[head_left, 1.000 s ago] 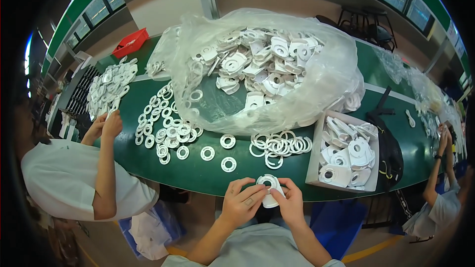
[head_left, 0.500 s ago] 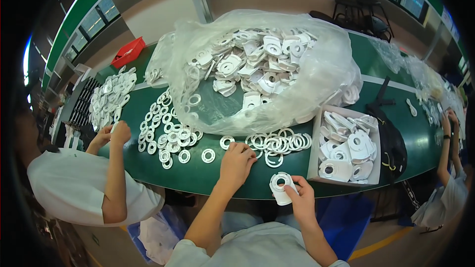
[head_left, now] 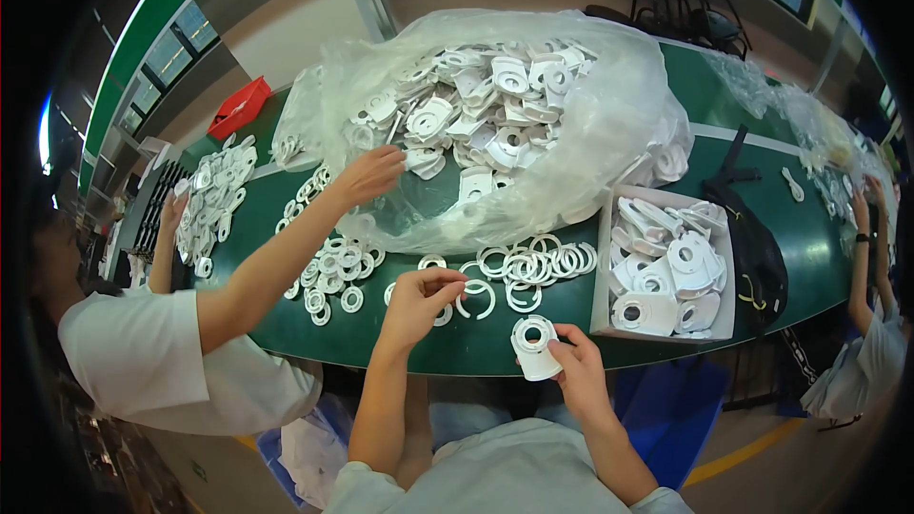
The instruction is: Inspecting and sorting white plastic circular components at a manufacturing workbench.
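Note:
My left hand (head_left: 422, 307) is closed in a pinch on a thin white split ring (head_left: 492, 299), held up just above the table's near side. To its right, my right hand (head_left: 578, 363) grips a white plastic piece (head_left: 540, 365) with a round collar and a flat tab. Its thumb lies on the tab, and the collar's opening faces up. Beyond my hands lies a pile of thin white rings (head_left: 543, 268). Thicker white rings (head_left: 333, 265) are heaped to the left, some partly hidden behind my left hand and a co-worker's arm.
A large clear plastic bag (head_left: 609, 124) of white pieces fills the table's middle. An open box (head_left: 602, 300) of similar pieces stands right, beside a black bag (head_left: 759, 257). A co-worker's arm (head_left: 276, 266) reaches toward the bag from the left. A red tray (head_left: 240, 107) sits far left.
My left hand has lifted off the table and now holds a thin ring. The right hand keeps its piece, slightly shifted. The co-worker at left has stretched an arm to the plastic bag.

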### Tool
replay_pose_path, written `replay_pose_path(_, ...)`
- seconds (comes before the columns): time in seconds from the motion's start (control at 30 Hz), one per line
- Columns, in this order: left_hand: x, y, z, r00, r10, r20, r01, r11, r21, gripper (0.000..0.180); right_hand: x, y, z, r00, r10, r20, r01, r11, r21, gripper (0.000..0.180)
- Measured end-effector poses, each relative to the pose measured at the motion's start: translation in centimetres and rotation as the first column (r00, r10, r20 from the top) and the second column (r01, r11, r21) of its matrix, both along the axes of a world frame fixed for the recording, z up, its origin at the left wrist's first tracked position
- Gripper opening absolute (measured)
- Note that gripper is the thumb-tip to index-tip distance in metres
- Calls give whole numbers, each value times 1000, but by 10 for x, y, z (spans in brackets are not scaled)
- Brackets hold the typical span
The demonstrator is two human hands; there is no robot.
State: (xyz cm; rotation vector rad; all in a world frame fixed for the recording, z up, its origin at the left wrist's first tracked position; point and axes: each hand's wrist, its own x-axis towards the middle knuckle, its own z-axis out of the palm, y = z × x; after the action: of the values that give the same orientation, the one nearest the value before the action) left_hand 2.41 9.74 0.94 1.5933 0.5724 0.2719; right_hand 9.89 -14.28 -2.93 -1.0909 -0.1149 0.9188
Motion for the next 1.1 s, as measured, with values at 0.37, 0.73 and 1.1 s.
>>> replay_pose_path(0.37,5,-43,4,984,-145,101,162,969,-185,21,-5,3,8,993,115,35,-116,993,19,48)
replay_pose_path(0.73,13,-46,9,942,-329,61,304,918,255,16,-7,4,14,988,148,46,-149,989,15,52)
replay_pose_path(1.1,23,-47,19,840,-540,-53,504,739,448,18,-16,8,9,983,155,97,-156,988,7,38)
